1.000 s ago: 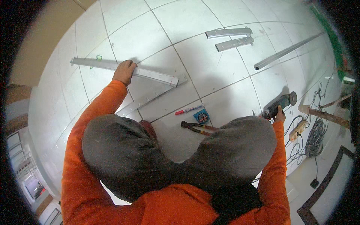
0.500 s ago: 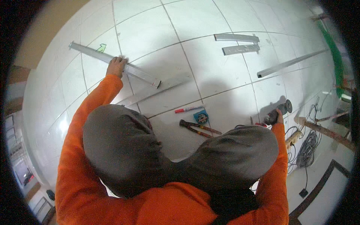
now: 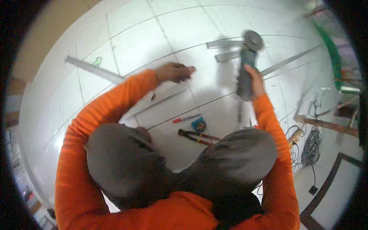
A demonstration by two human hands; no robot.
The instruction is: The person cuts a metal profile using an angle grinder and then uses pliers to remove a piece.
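Observation:
In my right hand is an angle grinder, raised above the floor with its disc end pointing away from me. My left hand reaches inward over the tiles, its fingers smeared by motion; whether they hold anything does not show. Beneath my left forearm lies a long silvery metal bar, its near end hidden by the sleeve. Two short metal bars lie beyond the grinder, partly covered by it. Between my knees and my hands are a red-capped marker, a blue tape measure and long-handled pincers.
Another metal bar stretches to the far right. A wooden-handled hammer, a power strip and a coiled cable lie at the right. Pale floor tiles extend ahead, with a green strip along the right.
My right hand has lifted the angle grinder from the floor at the right and swung it forward and inward. My left hand has let go of the long metal bar and moved right.

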